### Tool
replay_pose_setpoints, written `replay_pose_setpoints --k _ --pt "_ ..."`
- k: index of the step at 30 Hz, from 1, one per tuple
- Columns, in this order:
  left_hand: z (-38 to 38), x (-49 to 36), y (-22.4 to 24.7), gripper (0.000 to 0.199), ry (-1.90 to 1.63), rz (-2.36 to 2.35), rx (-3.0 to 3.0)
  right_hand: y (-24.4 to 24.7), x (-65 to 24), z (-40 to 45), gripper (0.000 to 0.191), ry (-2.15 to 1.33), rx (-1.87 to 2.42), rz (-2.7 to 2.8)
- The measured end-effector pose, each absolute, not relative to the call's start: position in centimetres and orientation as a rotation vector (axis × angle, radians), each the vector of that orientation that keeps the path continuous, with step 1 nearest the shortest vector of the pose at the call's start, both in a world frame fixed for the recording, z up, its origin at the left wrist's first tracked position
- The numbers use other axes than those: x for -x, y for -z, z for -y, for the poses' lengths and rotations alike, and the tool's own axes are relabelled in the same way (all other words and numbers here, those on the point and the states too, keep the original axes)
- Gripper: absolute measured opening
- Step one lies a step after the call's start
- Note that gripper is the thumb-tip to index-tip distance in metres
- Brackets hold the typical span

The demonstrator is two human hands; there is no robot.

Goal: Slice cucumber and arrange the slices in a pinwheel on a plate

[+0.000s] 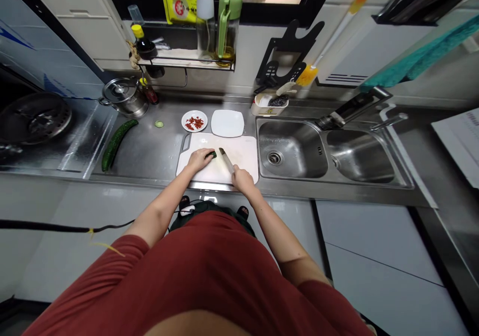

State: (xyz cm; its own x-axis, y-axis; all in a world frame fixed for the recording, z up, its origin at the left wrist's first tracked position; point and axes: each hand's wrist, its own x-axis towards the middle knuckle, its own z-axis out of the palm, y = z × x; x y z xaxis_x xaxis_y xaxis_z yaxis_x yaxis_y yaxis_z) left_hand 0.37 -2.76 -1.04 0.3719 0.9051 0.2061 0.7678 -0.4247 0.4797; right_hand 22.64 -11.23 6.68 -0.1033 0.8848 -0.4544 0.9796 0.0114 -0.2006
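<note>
On the white cutting board (pixel 245 151), my left hand (pixel 200 160) holds down a piece of cucumber (pixel 212 154), mostly covered by the fingers. My right hand (pixel 242 179) grips a kitchen knife (pixel 226 160) by its handle; the blade points up and left, a little to the right of the cucumber and apart from it. Behind the board stand a white plate with chopped red pieces (pixel 194 122), perhaps dried chili, and a bare white square plate (pixel 227 123). A long whole cucumber (pixel 117 144) lies to the left, with a small pale green slice (pixel 159 124) near it.
A double sink (pixel 294 149) adjoins the board on the right, with a faucet (pixel 389 121). A lidded steel pot (pixel 125 96) is at the back left, a dark pan (pixel 33 116) farther left. Bottles stand on a wall shelf (pixel 183 63).
</note>
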Motion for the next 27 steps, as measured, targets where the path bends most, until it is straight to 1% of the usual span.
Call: replay_pose_setpoints --k 6,10,14,21,24,27 --pt "3.1 -0.4 0.4 0.031 -0.657 -1.481 -2.260 -7.3 -23.0 10.6 0.035 0.576 -1.972 -2.089" --pt "3.0 -0.6 0.2 0.031 -0.777 -1.572 -2.098 -7.4 -23.5 10.6 0.040 0.461 -1.970 -2.095" --pt "2.3 -1.5 -1.2 0.033 -0.913 -1.658 -1.875 -7.3 -23.9 10.5 0.040 0.261 -1.956 -2.150" --pt "1.7 -3.4 -4.6 0.035 -0.692 -1.407 -1.911 -7.3 -24.3 10.2 0.043 0.116 -1.972 -2.210" --pt "1.5 -3.7 -4.9 0.039 -0.611 -1.352 -1.989 -7.3 -24.3 10.1 0.043 0.089 -1.976 -2.250" --pt "1.3 -3.8 -4.8 0.034 -0.565 -1.313 -2.013 -7.1 -24.4 10.1 0.043 0.070 -1.973 -2.292"
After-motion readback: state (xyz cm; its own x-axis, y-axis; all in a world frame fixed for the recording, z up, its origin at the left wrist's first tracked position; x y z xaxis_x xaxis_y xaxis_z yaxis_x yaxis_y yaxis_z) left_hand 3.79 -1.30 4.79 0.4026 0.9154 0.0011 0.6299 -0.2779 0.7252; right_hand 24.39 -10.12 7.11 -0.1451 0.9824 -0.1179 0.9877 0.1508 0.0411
